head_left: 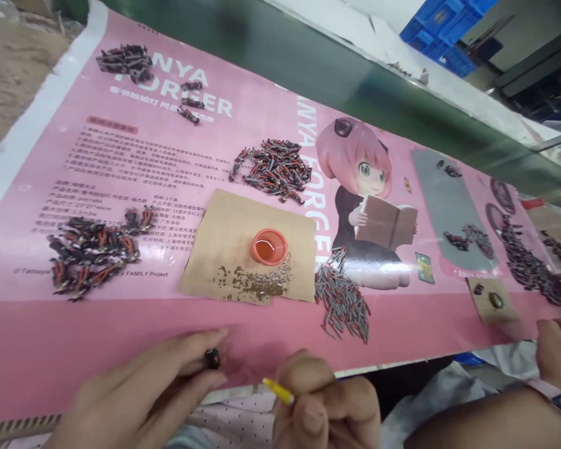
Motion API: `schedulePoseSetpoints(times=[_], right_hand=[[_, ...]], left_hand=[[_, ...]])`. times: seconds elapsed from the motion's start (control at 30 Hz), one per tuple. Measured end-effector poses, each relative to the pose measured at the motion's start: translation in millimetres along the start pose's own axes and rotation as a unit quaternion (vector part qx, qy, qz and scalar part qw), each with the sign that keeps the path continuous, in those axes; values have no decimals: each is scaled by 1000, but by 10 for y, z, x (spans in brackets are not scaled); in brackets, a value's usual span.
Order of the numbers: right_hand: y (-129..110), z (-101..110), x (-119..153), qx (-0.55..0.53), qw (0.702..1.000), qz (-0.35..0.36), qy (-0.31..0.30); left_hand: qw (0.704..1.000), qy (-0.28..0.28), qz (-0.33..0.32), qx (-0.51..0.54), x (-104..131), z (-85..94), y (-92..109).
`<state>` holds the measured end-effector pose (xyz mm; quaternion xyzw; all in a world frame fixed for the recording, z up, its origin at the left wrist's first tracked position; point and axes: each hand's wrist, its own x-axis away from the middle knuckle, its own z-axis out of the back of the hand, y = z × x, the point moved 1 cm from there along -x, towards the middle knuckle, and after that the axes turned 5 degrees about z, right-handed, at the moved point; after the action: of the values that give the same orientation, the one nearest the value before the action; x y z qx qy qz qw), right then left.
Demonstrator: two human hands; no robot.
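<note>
- We see the left hand (144,393) with its grip clamped on a small black part (212,358), low at the near counter (28,362) edge.
- Right hand (327,405) grip is clamped on a yellow brush (278,391).
- Orange cap (268,246) sits on a cardboard piece (224,231) beyond; grey pins (342,302) just right of it.

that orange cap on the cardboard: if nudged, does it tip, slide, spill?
The orange cap looks low and wide, so it would probably slide rather than tip. It seems small and thin-walled, likely light. It appears to hold liquid, so a sharp push on the cardboard sheet might slop it.
</note>
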<state>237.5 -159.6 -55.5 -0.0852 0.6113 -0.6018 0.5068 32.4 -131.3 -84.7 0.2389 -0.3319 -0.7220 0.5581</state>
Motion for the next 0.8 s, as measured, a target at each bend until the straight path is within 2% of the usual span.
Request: schedulePoseSetpoints(times=[0.17,0.27,0.33,0.53,0.73,0.8], right_hand=[[-56,-94,-25,-6,998,-32,-60],[-110,-99,56,5,997,-19,-80],[-147,-110,151,10,997,-1,-76],[-162,-245,401,21,998,53,1],[-166,-263,408,29,999,46,2],[-185,-227,351,27,999,39,-20]], left_hand=[[994,-23,-23,109,125,-72,84],[991,-51,-51,112,158,-54,91],[992,-67,-55,95,159,-40,81],[990,-73,-44,109,153,-58,80],[985,-74,-21,153,213,-30,136],[987,-68,-25,143,235,-33,130]])
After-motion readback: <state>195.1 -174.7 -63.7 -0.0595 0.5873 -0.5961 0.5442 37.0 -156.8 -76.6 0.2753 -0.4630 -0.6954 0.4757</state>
